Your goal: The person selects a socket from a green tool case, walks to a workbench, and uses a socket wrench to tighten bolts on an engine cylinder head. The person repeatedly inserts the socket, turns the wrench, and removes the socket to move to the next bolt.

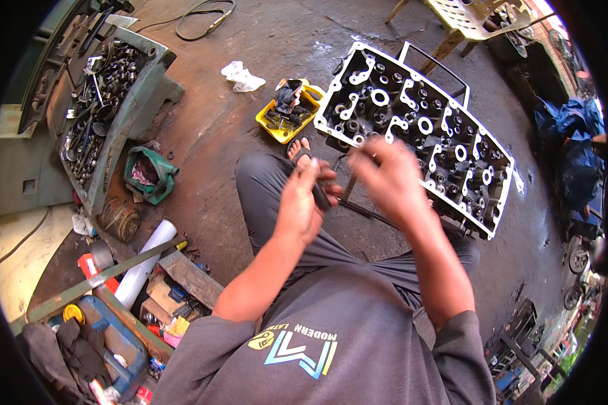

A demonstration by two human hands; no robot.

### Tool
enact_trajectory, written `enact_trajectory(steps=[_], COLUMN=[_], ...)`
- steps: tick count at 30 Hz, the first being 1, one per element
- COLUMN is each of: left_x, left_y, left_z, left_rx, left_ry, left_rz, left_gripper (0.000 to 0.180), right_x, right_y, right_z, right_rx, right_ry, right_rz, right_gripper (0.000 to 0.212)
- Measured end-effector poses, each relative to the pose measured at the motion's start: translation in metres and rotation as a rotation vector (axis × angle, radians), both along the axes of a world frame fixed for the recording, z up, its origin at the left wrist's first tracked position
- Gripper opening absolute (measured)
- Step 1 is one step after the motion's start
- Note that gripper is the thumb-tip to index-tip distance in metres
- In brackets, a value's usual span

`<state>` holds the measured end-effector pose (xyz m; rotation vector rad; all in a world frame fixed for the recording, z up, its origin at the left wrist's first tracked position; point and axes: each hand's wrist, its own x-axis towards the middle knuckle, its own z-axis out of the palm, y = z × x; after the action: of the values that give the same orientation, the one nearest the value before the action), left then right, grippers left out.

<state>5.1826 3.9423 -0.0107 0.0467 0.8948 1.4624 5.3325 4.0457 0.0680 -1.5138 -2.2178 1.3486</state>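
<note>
A black piece (321,197) is held near cylinder head (422,138).

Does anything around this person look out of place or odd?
The crumpled white plastic bag looks like stray litter, loose on the floor to the left of the cylinder head. The green plastic jug looks odd too: its side gapes open, apparently cut away.

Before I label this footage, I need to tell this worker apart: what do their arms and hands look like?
The left sleeve and right sleeve are short, dark grey and plain, leaving both forearms bare. The left hand and right hand wear no gloves, and no watch or band shows. The right hand is blurred, so rings can't be ruled out.
</note>
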Motion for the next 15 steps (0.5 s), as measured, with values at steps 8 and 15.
enact_trajectory(steps=[8, 15], left_x=[-0.091, -0.084], left_y=[0.131, 0.138], left_z=[-0.097, -0.126], left_rx=[-0.164, -0.127], left_ry=[1.232, 1.073], left_rz=[0.263, -0.004], left_gripper=[0.014, 0.03], right_x=[-0.029, -0.025], right_y=[0.109, 0.114], right_z=[-0.062, -0.069], right_rx=[0.322, 0.312], right_ry=[-0.559, -0.582], right_rz=[-0.367, -0.304], right_gripper=[0.106, 0.117])
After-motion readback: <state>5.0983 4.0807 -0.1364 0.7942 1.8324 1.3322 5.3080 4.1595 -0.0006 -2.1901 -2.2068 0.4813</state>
